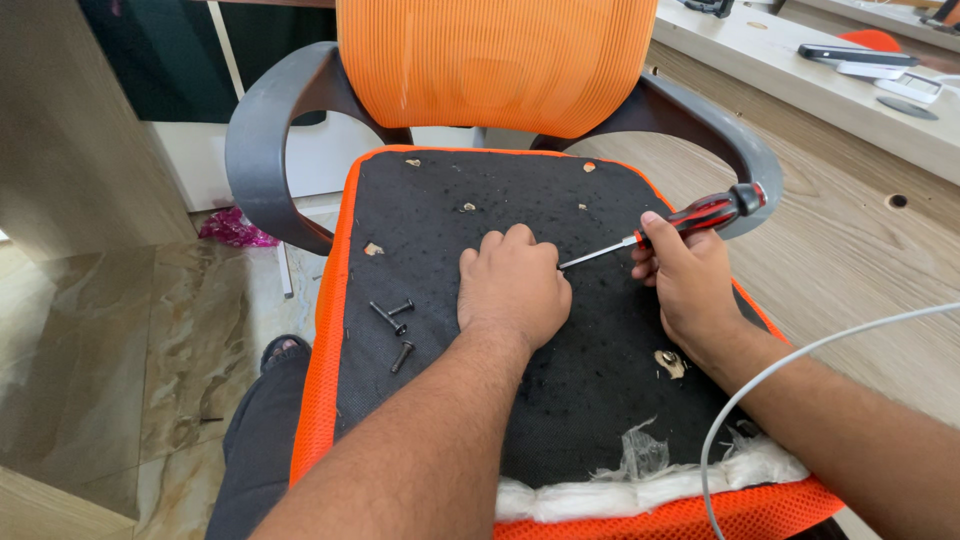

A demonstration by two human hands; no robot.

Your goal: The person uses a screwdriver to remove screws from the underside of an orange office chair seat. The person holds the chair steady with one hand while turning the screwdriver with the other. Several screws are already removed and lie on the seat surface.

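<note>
An orange mesh office chair's black fabric seat underside point(600, 400) above marble floor point(130, 330): right hand point(690, 280) grips a red-and-black-handled screwdriver point(665, 231), its tip aimed left toward the clenched, empty left hand point(512, 290).

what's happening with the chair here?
A person is working on the black underside of an orange office chair seat. The right hand holds a red-and-black screwdriver, tip angled toward the left hand, which rests knuckles-down on the seat. Three loose black bolts lie on the seat to the left. White padding shows at the near edge.
</note>
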